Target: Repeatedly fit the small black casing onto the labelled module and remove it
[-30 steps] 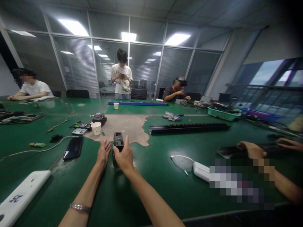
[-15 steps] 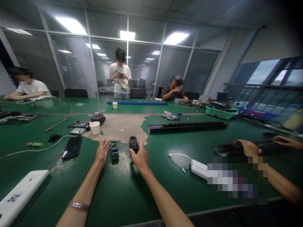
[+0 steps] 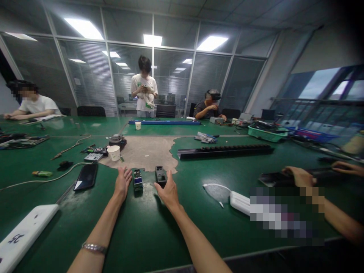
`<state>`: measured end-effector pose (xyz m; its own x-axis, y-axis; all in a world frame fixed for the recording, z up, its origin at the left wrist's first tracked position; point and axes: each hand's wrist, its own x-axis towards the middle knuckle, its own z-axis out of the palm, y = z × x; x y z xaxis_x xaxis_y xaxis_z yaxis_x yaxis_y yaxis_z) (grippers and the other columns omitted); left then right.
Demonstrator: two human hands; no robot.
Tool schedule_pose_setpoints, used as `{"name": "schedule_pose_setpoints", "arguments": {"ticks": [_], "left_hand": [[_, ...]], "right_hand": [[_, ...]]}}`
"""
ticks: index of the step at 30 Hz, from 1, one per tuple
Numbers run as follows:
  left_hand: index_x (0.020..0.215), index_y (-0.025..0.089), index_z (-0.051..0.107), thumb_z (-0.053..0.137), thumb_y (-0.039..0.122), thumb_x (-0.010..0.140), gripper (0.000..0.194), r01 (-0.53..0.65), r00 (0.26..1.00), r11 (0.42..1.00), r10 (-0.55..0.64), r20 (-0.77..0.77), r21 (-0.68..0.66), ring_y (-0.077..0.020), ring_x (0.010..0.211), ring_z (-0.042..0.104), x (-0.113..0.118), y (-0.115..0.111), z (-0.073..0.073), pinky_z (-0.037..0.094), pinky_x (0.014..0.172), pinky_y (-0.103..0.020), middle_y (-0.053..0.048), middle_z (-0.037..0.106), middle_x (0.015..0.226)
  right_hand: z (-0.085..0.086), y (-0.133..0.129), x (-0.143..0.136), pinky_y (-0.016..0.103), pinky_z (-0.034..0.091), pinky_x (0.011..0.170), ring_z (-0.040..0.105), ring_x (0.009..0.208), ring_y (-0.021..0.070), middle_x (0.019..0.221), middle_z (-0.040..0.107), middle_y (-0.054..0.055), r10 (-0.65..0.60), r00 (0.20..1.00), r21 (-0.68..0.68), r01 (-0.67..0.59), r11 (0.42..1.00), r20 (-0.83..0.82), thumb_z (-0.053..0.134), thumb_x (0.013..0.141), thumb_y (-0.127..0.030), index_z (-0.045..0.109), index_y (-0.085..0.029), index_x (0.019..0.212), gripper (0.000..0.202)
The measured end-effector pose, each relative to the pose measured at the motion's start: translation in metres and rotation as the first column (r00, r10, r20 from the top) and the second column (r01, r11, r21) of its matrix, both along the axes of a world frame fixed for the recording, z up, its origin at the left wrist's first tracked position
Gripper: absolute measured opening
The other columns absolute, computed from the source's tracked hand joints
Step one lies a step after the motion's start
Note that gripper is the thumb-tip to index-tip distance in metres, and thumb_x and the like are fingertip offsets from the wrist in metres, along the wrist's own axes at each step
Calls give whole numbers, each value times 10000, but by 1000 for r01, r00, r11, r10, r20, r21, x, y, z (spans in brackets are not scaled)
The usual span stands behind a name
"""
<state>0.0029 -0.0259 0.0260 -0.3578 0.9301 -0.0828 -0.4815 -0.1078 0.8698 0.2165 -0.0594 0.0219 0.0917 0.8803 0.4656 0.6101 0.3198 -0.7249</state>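
My left hand rests on its edge on the green table, fingers stretched out, holding nothing. Just right of it stands a small electronic module with a blue part and bare circuit boards. A black plastic housing with openings in its top sits farther right, apart from the module. My right hand is close beside this housing, its thumb spread away and its fingers open. The fingertips lie along the housing's right side; whether they touch it cannot be made out.
Left lie a phone, a white power strip and a paper cup. Ahead is a long black rail. To the right are a white charger and a co-worker's hand on a black part. Other people are across the table.
My right hand has let go of the black housing, which now stands on the table. Its thumb has moved off the housing. The left hand stays where it was.
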Motion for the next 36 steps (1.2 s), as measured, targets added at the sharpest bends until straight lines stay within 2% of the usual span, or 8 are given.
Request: {"name": "schedule_pose_setpoints", "arguments": {"ticks": [3, 7, 10, 13, 17, 23, 29, 36], "left_hand": [[1352, 183, 387, 290, 607, 862, 655, 1, 1000, 1000, -1, 2, -10, -202, 1211, 464, 0, 0, 0, 369, 986, -338, -158, 466, 1335], [1353, 169, 382, 298, 623, 850, 683, 0, 1000, 1000, 0, -4, -1, -206, 1212, 463, 0, 1, 0, 366, 989, -332, -165, 462, 1337], [1350, 170, 383, 302, 626, 848, 683, -10, 1000, 1000, 10, -7, 0, -208, 1210, 465, 0, 1, 0, 370, 985, -336, -167, 464, 1335], [1351, 174, 384, 297, 626, 849, 681, -13, 1000, 1000, 13, -6, -18, -211, 1212, 463, 0, 0, 1, 371, 984, -342, -168, 465, 1334], [1352, 184, 383, 283, 616, 858, 664, -17, 1000, 1000, 17, -7, -17, -204, 1212, 463, -1, -1, 2, 367, 986, -344, -161, 472, 1331], [1357, 165, 376, 296, 635, 844, 701, -27, 1000, 999, 27, 0, -20, -204, 1201, 474, -4, 1, 0, 373, 982, -331, -160, 474, 1329], [1360, 175, 372, 308, 667, 821, 733, -21, 1000, 1000, 21, -14, -21, -206, 1196, 478, -5, 3, -3, 374, 980, -329, -146, 473, 1335], [1343, 171, 396, 294, 639, 843, 692, -30, 999, 999, 30, -28, -18, -205, 1196, 479, -2, -1, 2, 395, 958, -319, -156, 478, 1327]], "right_hand": [[1, 0, 0, 377, 403, 964, 524, 1148, 255, 1261, 530, 164, 27, 999, -29, -28, 999, -36, 596, 770, -261, 174, -91, 1424, 797], [21, -5, -9, 361, 420, 949, 534, 1136, 246, 1264, 534, 149, 43, 994, 12, -42, 999, -96, 583, 785, -265, 148, -103, 1434, 798], [39, -10, -28, 353, 447, 915, 551, 1111, 257, 1226, 566, 139, 91, 990, 42, -87, 995, -104, 602, 776, -297, 173, -111, 1433, 806], [47, -13, -52, 354, 464, 885, 567, 1085, 273, 1204, 578, 148, 130, 988, 27, -128, 991, -88, 615, 763, -320, 182, -107, 1432, 825], [45, -16, -77, 352, 471, 862, 583, 1055, 280, 1171, 590, 171, 167, 984, 0, -167, 986, -58, 607, 764, -311, 104, -68, 1439, 876], [42, -14, -93, 355, 456, 862, 579, 1052, 296, 1194, 562, 207, 125, 991, -41, -123, 992, 52, 597, 763, -290, 92, -42, 1434, 876], [36, -13, -98, 346, 451, 837, 587, 1023, 287, 1145, 582, 215, 102, 985, -103, -88, 991, 141, 580, 776, -298, 60, -8, 1426, 882], [15, -23, -89, 348, 443, 870, 566, 1048, 285, 1173, 566, 202, 147, 980, -67, -140, 988, 131, 620, 746, -305, 89, -34, 1428, 906]]}}
